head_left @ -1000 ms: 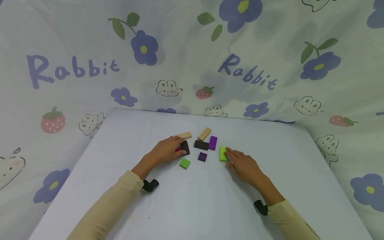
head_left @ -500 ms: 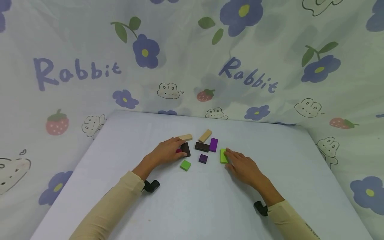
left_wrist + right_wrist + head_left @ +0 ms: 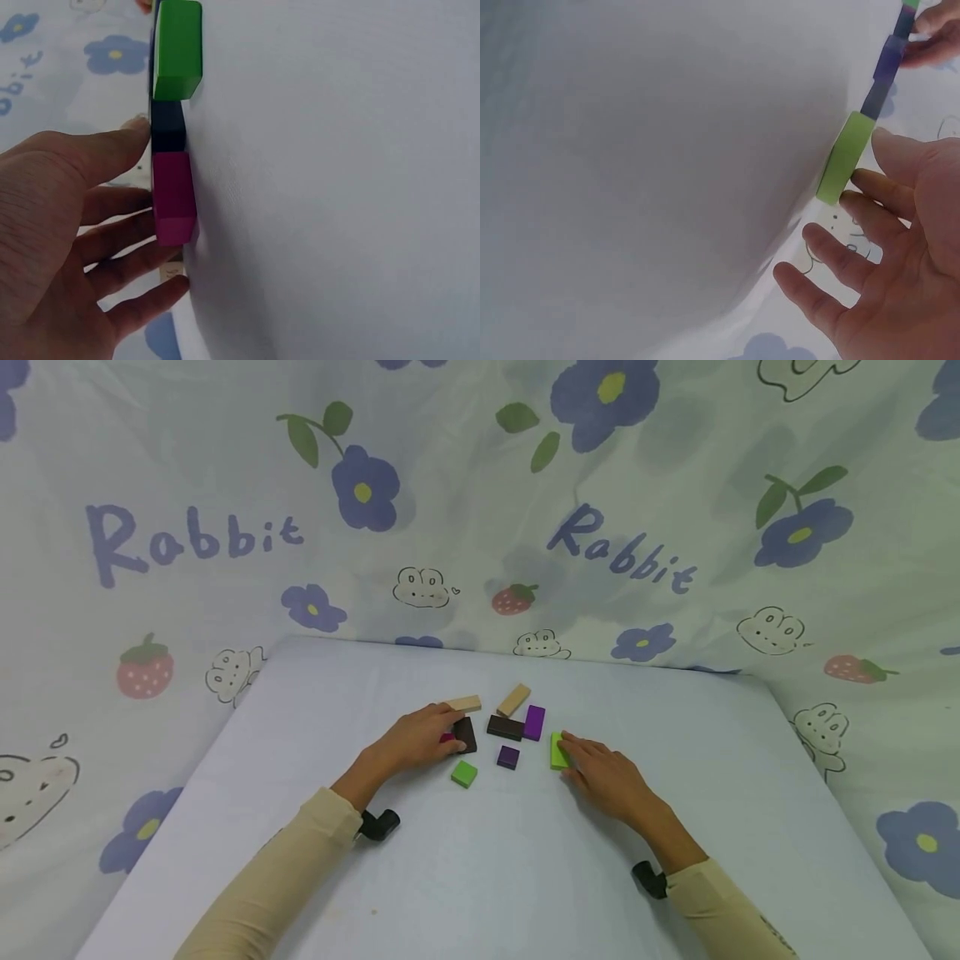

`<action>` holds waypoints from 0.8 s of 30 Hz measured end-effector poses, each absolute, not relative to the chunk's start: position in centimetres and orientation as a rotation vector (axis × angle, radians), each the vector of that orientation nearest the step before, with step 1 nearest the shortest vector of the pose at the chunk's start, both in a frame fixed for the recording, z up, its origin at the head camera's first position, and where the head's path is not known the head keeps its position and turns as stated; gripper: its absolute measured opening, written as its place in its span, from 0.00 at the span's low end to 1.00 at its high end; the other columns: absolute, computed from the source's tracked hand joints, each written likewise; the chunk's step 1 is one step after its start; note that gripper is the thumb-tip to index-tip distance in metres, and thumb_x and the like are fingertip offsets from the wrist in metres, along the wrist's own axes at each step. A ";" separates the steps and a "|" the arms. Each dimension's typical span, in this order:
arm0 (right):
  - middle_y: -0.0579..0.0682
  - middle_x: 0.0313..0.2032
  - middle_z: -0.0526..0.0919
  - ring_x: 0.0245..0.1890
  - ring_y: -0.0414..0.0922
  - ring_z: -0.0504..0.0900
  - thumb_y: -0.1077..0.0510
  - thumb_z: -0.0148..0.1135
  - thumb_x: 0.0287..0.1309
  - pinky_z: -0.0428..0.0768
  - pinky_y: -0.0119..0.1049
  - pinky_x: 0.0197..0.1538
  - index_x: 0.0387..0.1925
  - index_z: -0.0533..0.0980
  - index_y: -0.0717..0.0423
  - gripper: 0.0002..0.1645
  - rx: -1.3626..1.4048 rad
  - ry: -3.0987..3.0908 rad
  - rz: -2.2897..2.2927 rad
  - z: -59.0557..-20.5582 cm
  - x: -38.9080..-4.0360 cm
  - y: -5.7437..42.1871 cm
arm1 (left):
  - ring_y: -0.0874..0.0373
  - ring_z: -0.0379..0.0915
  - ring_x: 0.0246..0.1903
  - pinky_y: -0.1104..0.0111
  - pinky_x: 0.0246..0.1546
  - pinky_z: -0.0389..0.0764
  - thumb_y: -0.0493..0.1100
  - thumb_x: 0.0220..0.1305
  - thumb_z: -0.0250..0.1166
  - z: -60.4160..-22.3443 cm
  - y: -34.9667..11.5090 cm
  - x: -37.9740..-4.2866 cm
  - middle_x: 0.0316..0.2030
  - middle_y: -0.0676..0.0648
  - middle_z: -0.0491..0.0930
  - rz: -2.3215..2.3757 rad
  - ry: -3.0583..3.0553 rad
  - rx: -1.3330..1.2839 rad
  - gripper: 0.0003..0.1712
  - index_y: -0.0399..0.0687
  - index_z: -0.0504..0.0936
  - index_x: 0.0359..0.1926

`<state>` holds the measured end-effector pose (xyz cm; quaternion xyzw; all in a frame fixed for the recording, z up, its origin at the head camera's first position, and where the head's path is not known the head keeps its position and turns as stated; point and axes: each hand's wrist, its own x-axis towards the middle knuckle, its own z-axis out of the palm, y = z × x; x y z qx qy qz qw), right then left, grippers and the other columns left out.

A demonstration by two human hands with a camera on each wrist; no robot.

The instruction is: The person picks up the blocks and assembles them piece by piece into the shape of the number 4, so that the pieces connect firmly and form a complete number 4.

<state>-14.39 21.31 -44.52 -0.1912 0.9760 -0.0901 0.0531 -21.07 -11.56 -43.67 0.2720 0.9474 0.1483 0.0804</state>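
My left hand [image 3: 412, 739] lies over a magenta block [image 3: 174, 195], mostly covered in the head view, with a dark brown block [image 3: 466, 735] by its fingertips. Its fingers are loosely spread, the thumb near the dark block. A pale wooden block [image 3: 467, 702] lies just beyond those fingers. On the right, my right hand [image 3: 611, 777] rests its fingertips at the lime block [image 3: 557, 750]; its other fingers spread loosely. Between the hands are a green block [image 3: 463, 774], a small dark purple block [image 3: 507, 757], another dark brown block [image 3: 506, 727] and a purple block [image 3: 534, 722].
A second pale wooden block [image 3: 513, 700] lies farther back, apart from the hands. All the blocks sit on a white-covered table [image 3: 480, 877]. A printed curtain [image 3: 465, 485] with flowers and rabbits stands behind and beside it. Black wrist cameras [image 3: 380, 825] are worn under both sleeves.
The head view has tilted slightly, so the scene sits a little lower in it. Both hands and the blocks keep nearly the same places.
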 end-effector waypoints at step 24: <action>0.52 0.72 0.68 0.67 0.56 0.71 0.52 0.61 0.71 0.73 0.59 0.63 0.71 0.68 0.56 0.31 -0.625 2.968 -0.309 -44.4 -13.7 21.3 | 0.44 0.67 0.67 0.47 0.64 0.70 0.56 0.70 0.65 -44.1 -10.2 -20.6 0.67 0.40 0.71 0.437 2.802 0.873 0.35 0.41 0.72 0.70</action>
